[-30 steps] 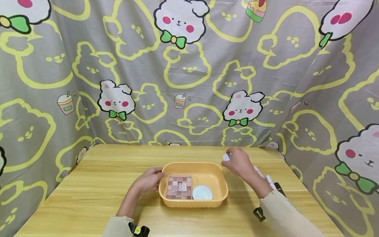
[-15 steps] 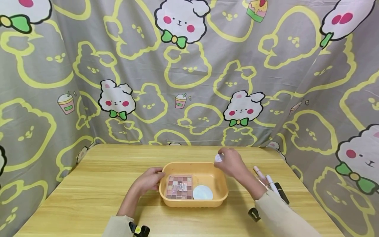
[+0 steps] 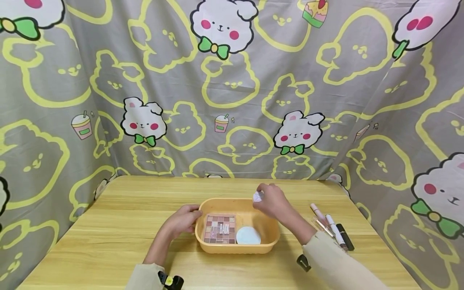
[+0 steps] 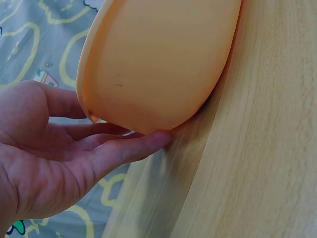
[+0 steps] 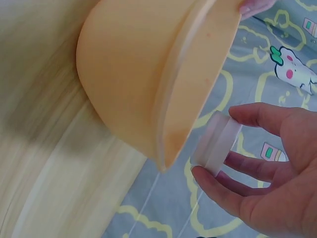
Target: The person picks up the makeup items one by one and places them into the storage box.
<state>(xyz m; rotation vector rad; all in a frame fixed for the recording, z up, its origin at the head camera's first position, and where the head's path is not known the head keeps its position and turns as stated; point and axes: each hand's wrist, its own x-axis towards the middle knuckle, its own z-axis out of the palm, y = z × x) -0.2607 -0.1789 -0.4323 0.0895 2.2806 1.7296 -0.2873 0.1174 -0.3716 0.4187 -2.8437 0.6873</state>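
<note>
An orange plastic basin (image 3: pixel 237 249) stands on the table between both hands. Inside lie an eyeshadow palette (image 3: pixel 219 229) at the left and a round white disc-shaped item (image 3: pixel 248 235) beside it. My left hand (image 3: pixel 181 220) grips the basin's left end; the left wrist view shows fingers (image 4: pixel 124 151) against its wall and rim. Over the basin's back right rim, my right hand (image 3: pixel 273 203) pinches a small white round jar (image 5: pixel 216 141) between thumb and fingers. In the right wrist view the jar is tilted and apart from the rim.
On the table at the right lie slim white tubes (image 3: pixel 335 229), a clear tube with a gold-coloured part (image 3: pixel 324 228) and a black tube (image 3: pixel 344 237). A grey patterned curtain (image 3: pixel 232 100) closes off the back and sides.
My right hand has moved left with the small jar, from right of the basin to over its back right rim. The tubes behind the forearm now show more. My left hand stays put.
</note>
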